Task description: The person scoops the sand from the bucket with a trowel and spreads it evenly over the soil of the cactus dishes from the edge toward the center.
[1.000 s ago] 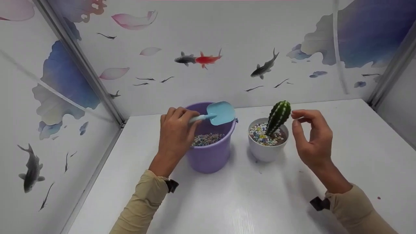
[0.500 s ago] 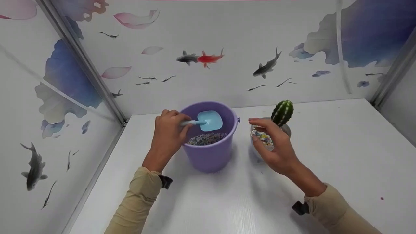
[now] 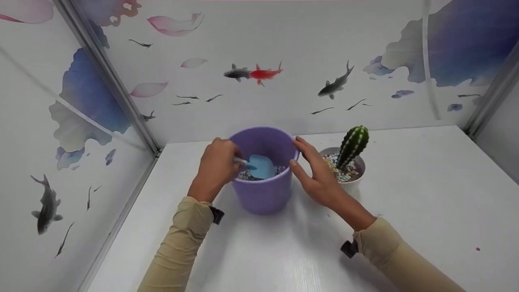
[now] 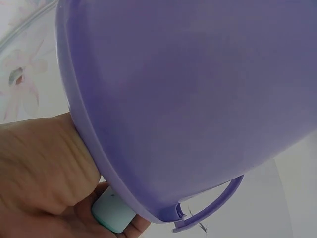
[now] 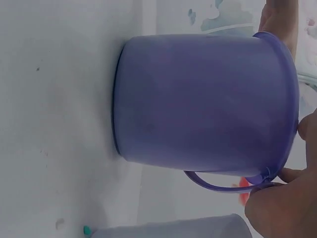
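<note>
My left hand (image 3: 218, 162) grips the handle of a small light-blue shovel (image 3: 261, 166) at the bucket's left rim. The blade dips into the purple bucket (image 3: 261, 198), at the coloured pebbles (image 3: 245, 175) on its bottom. In the left wrist view the handle's pale end (image 4: 114, 210) pokes out of my palm beside the bucket wall. My right hand (image 3: 318, 178) reaches to the opposite rim, thumb and fingertips spread against it; its fingers are near the bucket's handle (image 5: 215, 187) in the right wrist view.
Just right of the bucket, behind my right hand, stands a white pot (image 3: 350, 186) with coloured pebbles and a leaning cactus (image 3: 353, 146). Walls printed with fish close off the back and left of the white table (image 3: 284, 251). A tiny reddish bit (image 3: 478, 249) lies at the right.
The shovel has gone down from above the bucket's rim into it. My right hand has moved left, from beside the cactus, across the pot to the bucket's rim.
</note>
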### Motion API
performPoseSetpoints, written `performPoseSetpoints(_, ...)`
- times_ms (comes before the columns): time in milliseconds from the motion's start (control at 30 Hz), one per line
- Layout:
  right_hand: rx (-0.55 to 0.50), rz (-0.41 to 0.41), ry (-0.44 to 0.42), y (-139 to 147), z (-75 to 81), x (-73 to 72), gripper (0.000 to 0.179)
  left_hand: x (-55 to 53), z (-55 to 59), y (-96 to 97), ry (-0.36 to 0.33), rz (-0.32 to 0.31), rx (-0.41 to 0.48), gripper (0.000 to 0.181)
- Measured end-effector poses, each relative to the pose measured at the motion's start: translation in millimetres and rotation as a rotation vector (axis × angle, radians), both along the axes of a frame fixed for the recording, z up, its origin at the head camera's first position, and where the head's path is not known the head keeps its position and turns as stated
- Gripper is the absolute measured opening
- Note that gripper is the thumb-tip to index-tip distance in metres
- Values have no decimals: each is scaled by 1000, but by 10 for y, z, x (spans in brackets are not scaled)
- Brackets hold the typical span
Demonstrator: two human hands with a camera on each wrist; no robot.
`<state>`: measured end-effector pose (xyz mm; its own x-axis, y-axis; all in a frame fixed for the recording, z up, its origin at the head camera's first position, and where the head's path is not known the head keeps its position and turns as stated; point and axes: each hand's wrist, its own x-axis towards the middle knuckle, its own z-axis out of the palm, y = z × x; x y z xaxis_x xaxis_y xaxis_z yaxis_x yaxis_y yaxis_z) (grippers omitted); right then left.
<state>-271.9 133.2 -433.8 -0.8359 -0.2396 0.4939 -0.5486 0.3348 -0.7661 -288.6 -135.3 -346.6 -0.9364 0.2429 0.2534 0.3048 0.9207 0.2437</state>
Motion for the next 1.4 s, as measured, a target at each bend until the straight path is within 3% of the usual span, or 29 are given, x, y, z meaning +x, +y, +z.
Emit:
performPoseSetpoints(167,-83,1,-70,-54,-21,-70,68,-67,29,83,-12,11,-108,6)
performPoseSetpoints(367,-115,11,-112,-56,-54,-95,73,-152,-5,168,70,73,-281,14)
performPoseSetpoints(500,-113,22,-122,-60,-44,-93,73,-204,-21,205,98,73,-365,18)
performPoseSetpoints(867,-111,50,-133,-84,-19,-85,73,-299,-75,292,-2,87,-536,25)
performPoseSetpoints(1033,-110,51,-140,-80,-12,-82,73,-305,-68,305,4,86,-562,26)
performPoseSetpoints(1167,-119,45,-133,-72,-16,-75,73,-298,-71,286,27,31,-554,15)
performPoseSetpoints(1300,-127,55,-129,-68,-16,-59,72,-293,-101,263,-33,-5,-510,4)
performPoseSetpoints(1400,-124,58,-126,-70,-9,-55,71,-296,-118,278,-84,29,-488,3)
